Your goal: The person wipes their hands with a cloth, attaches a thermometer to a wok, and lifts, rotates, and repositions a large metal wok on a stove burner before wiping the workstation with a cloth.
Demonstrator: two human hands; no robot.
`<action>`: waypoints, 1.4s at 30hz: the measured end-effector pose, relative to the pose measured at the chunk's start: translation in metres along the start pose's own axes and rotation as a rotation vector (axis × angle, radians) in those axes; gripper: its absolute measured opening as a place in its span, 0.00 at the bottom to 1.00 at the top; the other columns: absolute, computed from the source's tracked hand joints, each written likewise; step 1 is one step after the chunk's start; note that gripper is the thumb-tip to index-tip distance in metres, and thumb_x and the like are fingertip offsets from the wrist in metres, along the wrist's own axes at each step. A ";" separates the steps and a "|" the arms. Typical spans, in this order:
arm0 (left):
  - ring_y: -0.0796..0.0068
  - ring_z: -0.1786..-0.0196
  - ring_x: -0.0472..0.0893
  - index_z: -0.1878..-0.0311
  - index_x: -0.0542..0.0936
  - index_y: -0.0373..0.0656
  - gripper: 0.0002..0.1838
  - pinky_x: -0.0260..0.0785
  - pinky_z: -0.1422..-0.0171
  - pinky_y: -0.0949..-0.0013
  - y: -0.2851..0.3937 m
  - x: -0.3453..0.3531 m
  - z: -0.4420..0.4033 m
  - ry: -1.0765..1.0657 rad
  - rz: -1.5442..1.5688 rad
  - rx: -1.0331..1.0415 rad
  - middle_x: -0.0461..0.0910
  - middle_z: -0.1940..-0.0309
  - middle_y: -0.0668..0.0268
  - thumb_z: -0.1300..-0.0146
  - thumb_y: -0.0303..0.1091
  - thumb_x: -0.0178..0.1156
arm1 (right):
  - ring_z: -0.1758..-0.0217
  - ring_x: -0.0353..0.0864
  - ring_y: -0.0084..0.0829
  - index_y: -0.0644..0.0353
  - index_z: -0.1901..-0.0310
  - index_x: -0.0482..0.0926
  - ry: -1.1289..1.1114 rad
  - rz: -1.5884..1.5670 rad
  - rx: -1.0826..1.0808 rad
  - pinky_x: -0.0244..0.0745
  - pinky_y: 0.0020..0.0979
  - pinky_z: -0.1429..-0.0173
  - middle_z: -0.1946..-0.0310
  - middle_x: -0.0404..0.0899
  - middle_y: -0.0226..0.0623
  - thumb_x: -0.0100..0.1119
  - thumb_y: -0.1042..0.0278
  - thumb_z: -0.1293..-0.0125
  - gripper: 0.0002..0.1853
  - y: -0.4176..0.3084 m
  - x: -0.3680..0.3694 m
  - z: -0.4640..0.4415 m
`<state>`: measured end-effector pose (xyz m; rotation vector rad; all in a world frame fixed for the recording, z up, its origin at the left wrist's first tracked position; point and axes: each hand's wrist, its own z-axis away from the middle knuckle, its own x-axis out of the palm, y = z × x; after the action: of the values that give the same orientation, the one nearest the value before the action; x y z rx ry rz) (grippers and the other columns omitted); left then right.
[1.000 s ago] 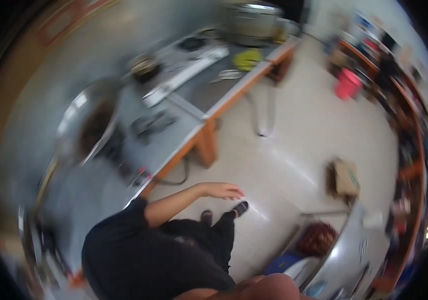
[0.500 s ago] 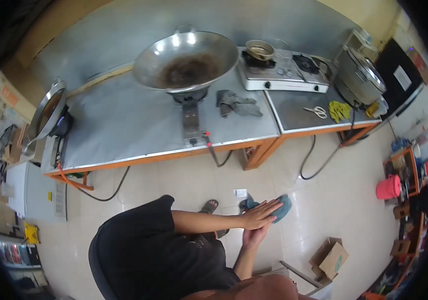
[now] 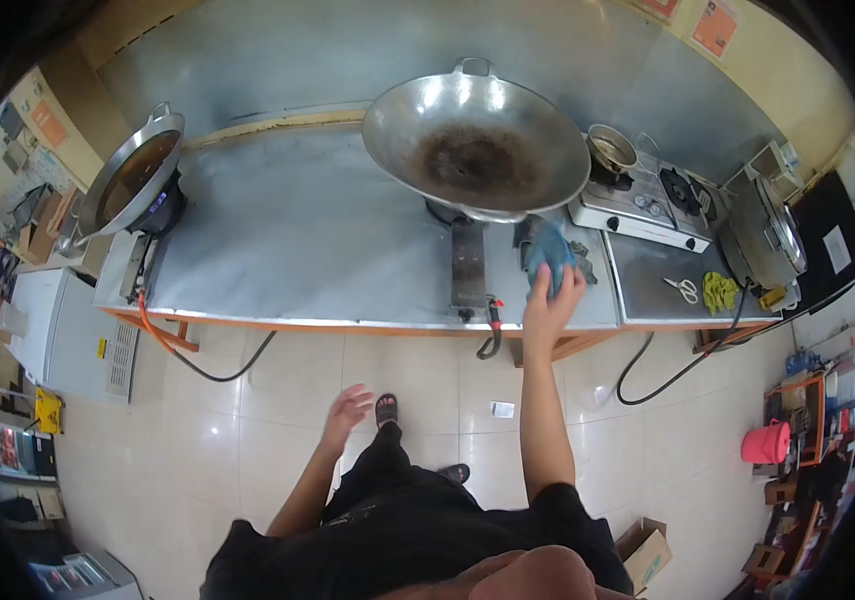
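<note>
My right hand (image 3: 556, 298) reaches out over the front of the metal-topped table, its fingers closed on a blue cloth (image 3: 551, 250). Behind and beside that cloth lies a crumpled grey cloth (image 3: 585, 262), partly hidden by it. Whether the two cloths touch, I cannot tell. Just beyond is a large wok (image 3: 478, 150) on a burner (image 3: 468, 262), its inner bottom stained dark brown. My left hand (image 3: 350, 408) hangs over the floor in front of me, fingers apart and holding nothing.
At the left stands another wok (image 3: 133, 180) with brown contents. To the right are a two-burner gas stove (image 3: 638, 215) bearing a small pan (image 3: 612, 148), scissors (image 3: 684, 290), a yellow-green cloth (image 3: 719, 292) and a big steel pot (image 3: 763, 235). A cardboard box (image 3: 646, 555) sits on the floor.
My hands were together around the blue cloth, low over the floor. They have parted: the right has carried it forward over the table, the left has moved left. The view has shifted.
</note>
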<state>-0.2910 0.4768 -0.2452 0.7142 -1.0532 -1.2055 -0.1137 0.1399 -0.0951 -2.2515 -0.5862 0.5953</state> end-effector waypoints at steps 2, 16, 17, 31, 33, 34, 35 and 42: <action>0.70 0.47 0.76 0.37 0.67 0.45 0.22 0.66 0.43 0.69 0.026 -0.032 -0.016 0.185 0.008 0.015 0.76 0.46 0.61 0.30 0.41 0.47 | 0.47 0.67 0.49 0.65 0.51 0.74 -0.017 -0.011 -0.008 0.63 0.40 0.43 0.50 0.65 0.54 0.60 0.66 0.38 0.16 -0.024 0.054 -0.010; 0.72 0.53 0.78 0.39 0.68 0.43 0.22 0.69 0.49 0.71 0.166 0.036 -0.153 -0.074 -0.290 0.392 0.72 0.45 0.62 0.37 0.21 0.49 | 0.31 0.57 0.40 0.71 0.32 0.49 0.224 -0.424 0.687 0.52 0.34 0.30 0.34 0.58 0.51 0.49 0.56 0.29 0.34 0.064 0.083 0.063; 0.73 0.54 0.78 0.39 0.68 0.43 0.23 0.70 0.51 0.72 0.179 0.066 -0.155 -0.112 -0.295 0.405 0.71 0.43 0.62 0.38 0.20 0.50 | 0.30 0.56 0.38 0.72 0.31 0.45 0.280 -0.480 0.711 0.52 0.33 0.29 0.34 0.57 0.51 0.47 0.55 0.28 0.36 0.081 0.083 0.050; 0.71 0.68 0.77 0.37 0.67 0.46 0.27 0.72 0.68 0.71 0.253 0.267 -0.195 -0.309 -1.017 0.595 0.71 0.44 0.60 0.41 0.33 0.61 | 0.43 0.71 0.28 0.61 0.37 0.61 0.205 -0.866 0.712 0.67 0.31 0.40 0.44 0.71 0.38 0.45 0.67 0.27 0.20 0.181 0.146 -0.131; 0.70 0.70 0.75 0.40 0.69 0.45 0.24 0.71 0.65 0.69 0.252 0.278 -0.199 -0.280 -0.996 0.582 0.72 0.49 0.61 0.41 0.34 0.60 | 0.46 0.74 0.30 0.59 0.36 0.61 0.112 -0.902 0.641 0.71 0.32 0.44 0.45 0.72 0.39 0.45 0.67 0.27 0.20 0.209 0.148 -0.166; 0.68 0.70 0.75 0.41 0.70 0.45 0.23 0.71 0.63 0.68 0.253 0.283 -0.199 -0.264 -1.004 0.547 0.72 0.50 0.62 0.41 0.34 0.60 | 0.47 0.75 0.31 0.59 0.36 0.61 0.062 -0.920 0.604 0.74 0.32 0.46 0.46 0.73 0.40 0.46 0.66 0.27 0.20 0.220 0.152 -0.182; 0.67 0.70 0.76 0.43 0.70 0.45 0.22 0.72 0.62 0.66 0.254 0.286 -0.200 -0.247 -1.009 0.514 0.72 0.52 0.62 0.40 0.34 0.59 | 0.48 0.76 0.31 0.59 0.37 0.61 0.051 -0.938 0.632 0.74 0.32 0.47 0.47 0.74 0.40 0.46 0.66 0.28 0.20 0.232 0.156 -0.197; 0.70 0.73 0.72 0.47 0.75 0.45 0.15 0.67 0.66 0.70 0.249 0.281 -0.206 -0.170 -0.968 0.560 0.72 0.63 0.63 0.38 0.30 0.58 | 0.48 0.77 0.33 0.60 0.40 0.66 0.001 -1.023 0.783 0.75 0.32 0.46 0.50 0.77 0.40 0.49 0.67 0.30 0.18 0.234 0.151 -0.221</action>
<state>-0.0003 0.2482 -0.0290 1.7070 -1.2386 -1.8180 0.1855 -0.0399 -0.1644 -1.0140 -1.1379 0.2100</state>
